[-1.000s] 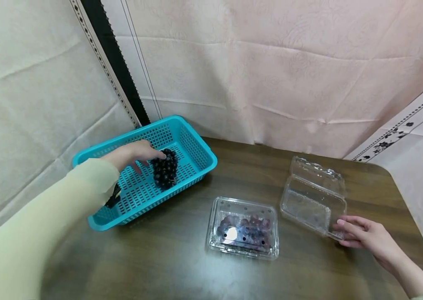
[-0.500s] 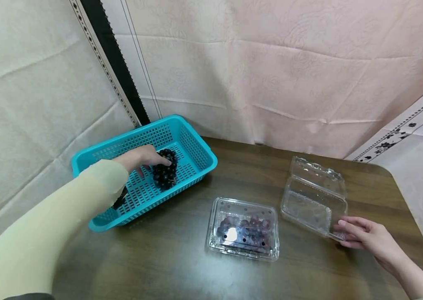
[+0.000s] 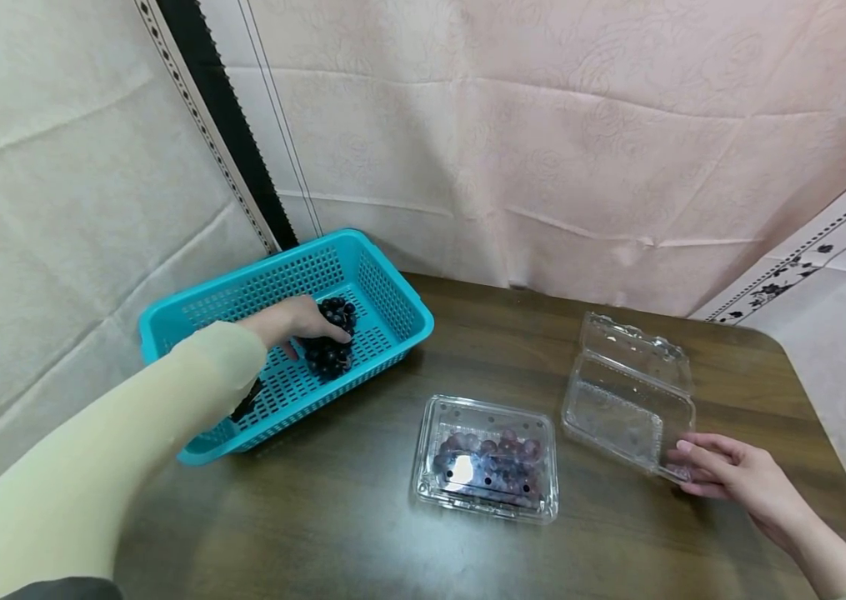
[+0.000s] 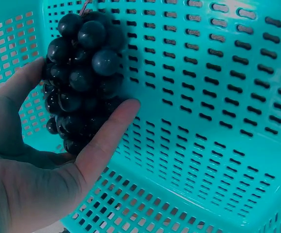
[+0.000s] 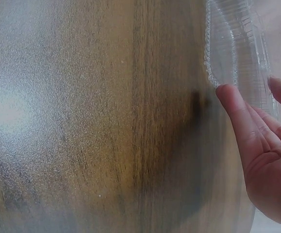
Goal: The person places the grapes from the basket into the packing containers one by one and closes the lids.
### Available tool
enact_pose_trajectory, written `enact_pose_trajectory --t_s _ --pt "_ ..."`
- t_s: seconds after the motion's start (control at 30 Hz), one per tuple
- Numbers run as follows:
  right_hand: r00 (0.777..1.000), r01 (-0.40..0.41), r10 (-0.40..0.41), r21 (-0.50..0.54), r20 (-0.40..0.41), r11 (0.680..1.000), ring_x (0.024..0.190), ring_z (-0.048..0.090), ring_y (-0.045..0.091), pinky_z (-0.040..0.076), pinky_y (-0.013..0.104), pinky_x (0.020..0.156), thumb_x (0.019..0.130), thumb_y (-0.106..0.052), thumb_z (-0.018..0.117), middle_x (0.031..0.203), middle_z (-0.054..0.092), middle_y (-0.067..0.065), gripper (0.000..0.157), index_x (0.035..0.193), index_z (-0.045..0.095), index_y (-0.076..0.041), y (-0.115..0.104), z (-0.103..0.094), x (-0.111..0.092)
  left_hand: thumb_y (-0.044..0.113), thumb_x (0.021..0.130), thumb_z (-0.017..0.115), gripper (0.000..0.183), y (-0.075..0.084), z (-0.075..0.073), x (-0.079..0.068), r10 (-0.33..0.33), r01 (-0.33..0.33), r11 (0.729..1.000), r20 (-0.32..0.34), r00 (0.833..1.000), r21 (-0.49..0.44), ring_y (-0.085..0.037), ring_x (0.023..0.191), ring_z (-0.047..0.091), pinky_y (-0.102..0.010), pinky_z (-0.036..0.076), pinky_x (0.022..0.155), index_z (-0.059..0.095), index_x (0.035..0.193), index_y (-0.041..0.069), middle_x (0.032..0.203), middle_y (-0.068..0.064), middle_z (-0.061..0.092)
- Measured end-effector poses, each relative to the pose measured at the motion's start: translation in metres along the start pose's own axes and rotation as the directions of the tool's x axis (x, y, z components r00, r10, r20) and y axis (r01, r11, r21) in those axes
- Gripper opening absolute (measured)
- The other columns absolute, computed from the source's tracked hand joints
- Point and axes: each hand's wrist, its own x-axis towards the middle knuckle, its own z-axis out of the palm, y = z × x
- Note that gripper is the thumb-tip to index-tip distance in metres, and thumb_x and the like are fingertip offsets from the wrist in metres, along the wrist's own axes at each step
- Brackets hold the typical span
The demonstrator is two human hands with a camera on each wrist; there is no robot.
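Note:
A bunch of dark grapes [image 3: 332, 362] lies in a turquoise slotted basket [image 3: 396, 312], at the left in the head view. My left hand [image 3: 301, 321] reaches in over the basket and grips the bunch. In the left wrist view, the thumb [image 4: 109, 138] runs along one side of the grapes [image 4: 82, 77] and the fingers go round the other. At the right, my right hand [image 3: 741, 475] holds the near corner of a clear plastic clamshell box [image 3: 613, 408], whose lid stands raised. Nothing shows inside that box. In the right wrist view its ridged corner [image 5: 220, 58] meets the fingertips.
A closed clear clamshell [image 3: 486, 458] with reddish grapes inside sits mid-table, between the basket and the open box. Part of a dark object [image 3: 246, 402] shows in the basket below the left sleeve. Pale cloth [image 3: 505, 167] hangs behind the brown table [image 3: 332, 517].
My left hand has shifted slightly right and down over the grapes, with the thumb now lower across the bunch. The right hand and both boxes have stayed put.

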Motion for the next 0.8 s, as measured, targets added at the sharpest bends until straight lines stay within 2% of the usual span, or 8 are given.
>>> enact_pose_trajectory --t_s 0.23,0.4,0.47,0.63,0.8 --pt "0.999 -0.036 0.035 -0.055 -0.017 0.998 0.1 0.079 0.018 0.066 0.04 0.083 0.112 -0.009 0.057 0.114 0.081 0.002 0.02 0.13 0.065 -0.007 0.001 -0.001 0.001 0.034 0.102 0.07 0.079 0.002 -0.004 0.0 0.016 -0.015 0.999 0.022 1.0 -0.04 -0.048 0.133 0.054 -0.047 0.065 0.087 0.034 0.155 -0.011 0.153 -0.032 0.04" --pt "0.999 -0.044 0.043 -0.06 -0.021 0.997 0.1 0.079 0.018 0.066 0.04 0.083 0.112 -0.009 0.056 0.114 0.081 0.002 0.022 0.132 0.064 -0.004 0.0 -0.001 0.001 0.033 0.102 0.07 0.095 0.003 -0.004 0.002 0.039 -0.038 0.999 0.03 0.999 -0.032 -0.048 0.144 0.043 -0.048 0.065 0.088 0.013 0.165 -0.01 0.166 -0.034 0.022" --pt "0.999 -0.042 0.041 -0.062 -0.018 0.997 0.1 0.079 0.018 0.066 0.04 0.083 0.112 -0.009 0.056 0.114 0.081 0.002 0.022 0.133 0.063 -0.004 0.0 0.0 0.001 0.035 0.101 0.072 0.102 0.005 -0.003 0.002 0.047 -0.046 0.999 0.028 0.999 -0.023 -0.05 0.144 0.043 -0.049 0.064 0.089 0.006 0.165 -0.01 0.169 -0.034 0.016" --pt "0.999 -0.05 0.049 -0.068 -0.019 0.996 0.1 0.079 0.018 0.066 0.04 0.084 0.112 -0.01 0.056 0.115 0.081 0.002 0.024 0.134 0.062 -0.004 0.0 0.0 0.001 0.04 0.099 0.075 0.11 0.008 0.002 0.004 0.06 -0.06 0.998 0.002 0.998 0.027 -0.052 0.135 0.052 -0.05 0.065 0.086 0.003 0.166 -0.009 0.171 -0.035 0.012" --pt "0.998 -0.065 0.063 -0.077 -0.03 0.995 0.1 0.079 0.018 0.066 0.04 0.084 0.112 -0.011 0.057 0.115 0.081 0.001 0.026 0.136 0.062 -0.002 0.0 0.001 0.0 0.037 0.097 0.079 0.111 0.011 0.006 0.009 0.095 -0.092 0.991 -0.024 0.995 0.1 -0.05 0.139 0.049 -0.046 0.066 0.079 0.005 0.167 -0.006 0.169 -0.035 0.02"
